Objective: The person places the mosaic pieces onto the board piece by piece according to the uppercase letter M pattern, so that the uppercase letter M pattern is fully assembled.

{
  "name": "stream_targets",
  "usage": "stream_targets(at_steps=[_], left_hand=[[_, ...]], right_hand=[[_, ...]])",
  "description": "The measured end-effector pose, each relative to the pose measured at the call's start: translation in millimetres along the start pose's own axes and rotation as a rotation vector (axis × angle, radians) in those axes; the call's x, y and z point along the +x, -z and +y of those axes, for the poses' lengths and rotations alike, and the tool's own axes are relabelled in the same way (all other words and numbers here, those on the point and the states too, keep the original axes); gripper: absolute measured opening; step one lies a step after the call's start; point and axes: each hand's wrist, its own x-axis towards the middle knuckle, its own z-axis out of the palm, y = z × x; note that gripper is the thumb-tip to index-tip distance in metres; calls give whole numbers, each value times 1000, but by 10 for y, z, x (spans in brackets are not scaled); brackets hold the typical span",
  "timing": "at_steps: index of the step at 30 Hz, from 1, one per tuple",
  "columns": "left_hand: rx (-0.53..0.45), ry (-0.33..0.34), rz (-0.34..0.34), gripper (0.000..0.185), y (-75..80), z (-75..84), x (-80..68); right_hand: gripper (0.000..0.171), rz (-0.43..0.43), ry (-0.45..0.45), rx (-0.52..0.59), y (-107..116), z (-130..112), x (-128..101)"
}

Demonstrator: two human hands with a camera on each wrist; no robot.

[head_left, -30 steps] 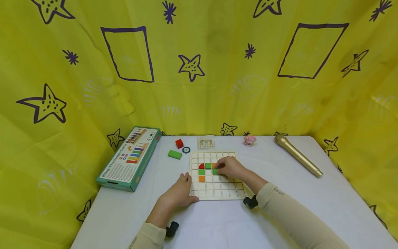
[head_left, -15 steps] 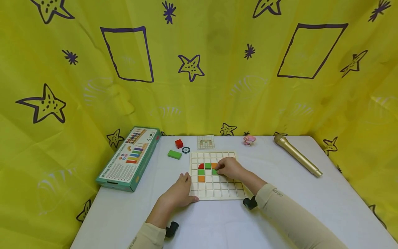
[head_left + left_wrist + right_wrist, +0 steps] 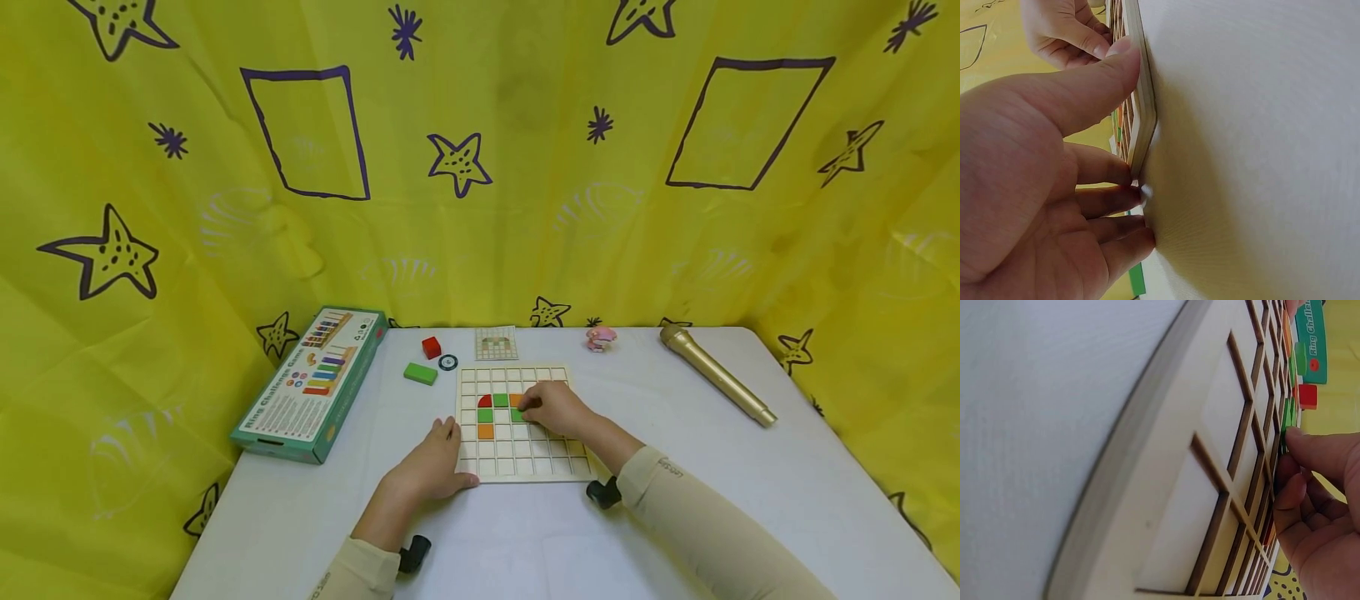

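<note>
Since the earlier frames hardly anything had moved: our right hand (image 3: 553,407) had stayed over the grid board (image 3: 517,467), with only the sleeve drawn slightly back. Its fingers (image 3: 1319,456) were curled, pinching a green tile (image 3: 517,414) seated in a cell near the board's centre, just beside an orange tile (image 3: 516,400). Our left hand (image 3: 433,462) lay against the board's near-left corner, thumb (image 3: 1094,78) pressed along its front edge and the other fingers loosely bent on the surface (image 3: 525,542), gripping nothing. Further tiles, red (image 3: 485,401), green and orange (image 3: 486,431), filled cells to the left. Beyond the board lay a green block (image 3: 421,373), a red cube (image 3: 431,347), a pattern card (image 3: 496,342), a game box (image 3: 315,382) and a gold microphone (image 3: 716,374).
</note>
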Motion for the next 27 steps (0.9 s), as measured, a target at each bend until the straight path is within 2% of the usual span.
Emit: stream_targets(at_steps=[8,27], left_hand=[[5,3,3,95,-12,2,4],[8,-6,7,96,-30,-21,10]], right_hand=[[4,31,40,44,51,81,-73],[5,41,-36,109,318,250,-280]])
